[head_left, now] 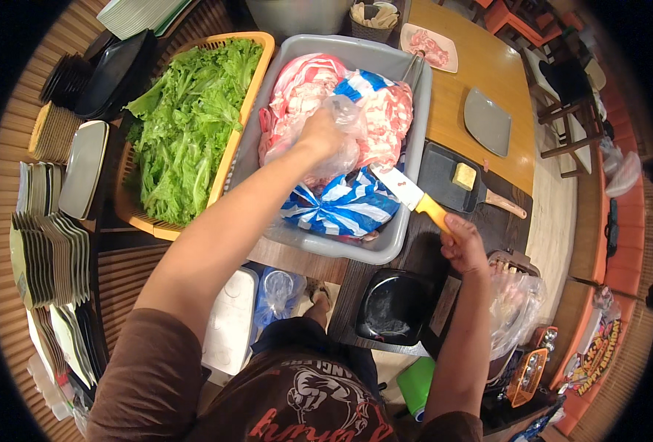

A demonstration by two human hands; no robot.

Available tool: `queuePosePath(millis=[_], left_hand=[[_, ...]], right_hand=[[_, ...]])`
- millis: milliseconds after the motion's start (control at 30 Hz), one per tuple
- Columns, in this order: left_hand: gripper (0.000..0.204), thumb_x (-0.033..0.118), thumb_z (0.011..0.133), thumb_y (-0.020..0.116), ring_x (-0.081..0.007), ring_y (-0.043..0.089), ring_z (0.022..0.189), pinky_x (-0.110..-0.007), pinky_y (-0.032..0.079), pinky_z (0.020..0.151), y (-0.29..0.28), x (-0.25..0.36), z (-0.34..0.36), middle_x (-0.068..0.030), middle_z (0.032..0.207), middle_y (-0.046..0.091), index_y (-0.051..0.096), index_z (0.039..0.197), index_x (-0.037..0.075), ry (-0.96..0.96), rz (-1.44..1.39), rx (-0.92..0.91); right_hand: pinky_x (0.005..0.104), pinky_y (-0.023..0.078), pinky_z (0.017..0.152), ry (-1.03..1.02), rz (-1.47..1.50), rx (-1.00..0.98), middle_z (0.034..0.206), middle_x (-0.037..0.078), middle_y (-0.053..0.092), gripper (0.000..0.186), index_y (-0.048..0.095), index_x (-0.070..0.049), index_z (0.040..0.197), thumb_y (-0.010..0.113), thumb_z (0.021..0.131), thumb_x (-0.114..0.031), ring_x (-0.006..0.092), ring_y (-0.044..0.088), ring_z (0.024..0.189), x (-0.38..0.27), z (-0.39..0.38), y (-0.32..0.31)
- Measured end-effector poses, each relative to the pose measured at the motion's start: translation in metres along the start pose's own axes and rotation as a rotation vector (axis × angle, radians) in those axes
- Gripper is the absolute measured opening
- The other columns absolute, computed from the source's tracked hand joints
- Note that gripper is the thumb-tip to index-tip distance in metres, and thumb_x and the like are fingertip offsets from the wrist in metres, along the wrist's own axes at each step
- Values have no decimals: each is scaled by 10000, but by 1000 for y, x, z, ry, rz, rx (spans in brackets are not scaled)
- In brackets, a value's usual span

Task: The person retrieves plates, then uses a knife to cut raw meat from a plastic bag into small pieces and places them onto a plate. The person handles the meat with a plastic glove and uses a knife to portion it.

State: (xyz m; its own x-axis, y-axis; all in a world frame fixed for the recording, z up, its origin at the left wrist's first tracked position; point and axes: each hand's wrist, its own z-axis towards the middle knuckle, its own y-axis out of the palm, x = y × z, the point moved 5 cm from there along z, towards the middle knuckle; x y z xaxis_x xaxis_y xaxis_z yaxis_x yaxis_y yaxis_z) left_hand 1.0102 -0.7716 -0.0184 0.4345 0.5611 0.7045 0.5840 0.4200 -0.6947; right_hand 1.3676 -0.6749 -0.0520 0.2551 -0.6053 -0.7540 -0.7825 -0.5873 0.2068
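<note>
Inside a large grey tub (415, 158) lie raw sliced meat (385, 121) and blue-and-white striped plastic bags (345, 202). My left hand (323, 135) is over the meat, closed on a crumpled clear plastic bag (348, 112); its fingertips are hidden by the plastic. Wrapped round the yellow handle of a knife (404, 188), my right hand (465, 247) is just outside the tub's right side. The knife's broad blade points up and left across the rim, its tip close to the meat.
Left of the tub stands an orange basket (256, 96) of lettuce (194, 125). To the right are a square pan (444, 173) with a yellow block (464, 175), a grey plate (487, 121) and a plate of meat (429, 50). A black tray (395, 306) sits nearer me; stacked plates (50, 258) line the left.
</note>
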Motion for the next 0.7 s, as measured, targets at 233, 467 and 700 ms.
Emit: queuePosePath(millis=[233,467,700], left_hand=[[481,215,799,802,-335,672,1134,-384,521,976,1,22,34,-232,1200,691,655,1209,11,138,-61,-245],[422,297,863,722,-358,617,1133,-440,486,974,-2,7,-30,-186,1159,664,663,1210,64,157,-139,-272],[383,243,787,773,-401,588,1197,-440,477,1027,1,31,-59,-193,1153,659,691,1118,69,769,171,-19]], right_hand=[[204,284,410,85,526,-59,621,-15,466,243,633,-88,1084,633,1018,-322,43,319,427,74,-18,26],[202,268,423,135,374,21,611,-25,449,314,606,-74,1072,620,1021,-383,38,296,408,40,-45,31],[206,259,398,28,-28,169,622,-14,499,259,610,-86,1032,688,984,-328,42,368,440,-17,-94,39]])
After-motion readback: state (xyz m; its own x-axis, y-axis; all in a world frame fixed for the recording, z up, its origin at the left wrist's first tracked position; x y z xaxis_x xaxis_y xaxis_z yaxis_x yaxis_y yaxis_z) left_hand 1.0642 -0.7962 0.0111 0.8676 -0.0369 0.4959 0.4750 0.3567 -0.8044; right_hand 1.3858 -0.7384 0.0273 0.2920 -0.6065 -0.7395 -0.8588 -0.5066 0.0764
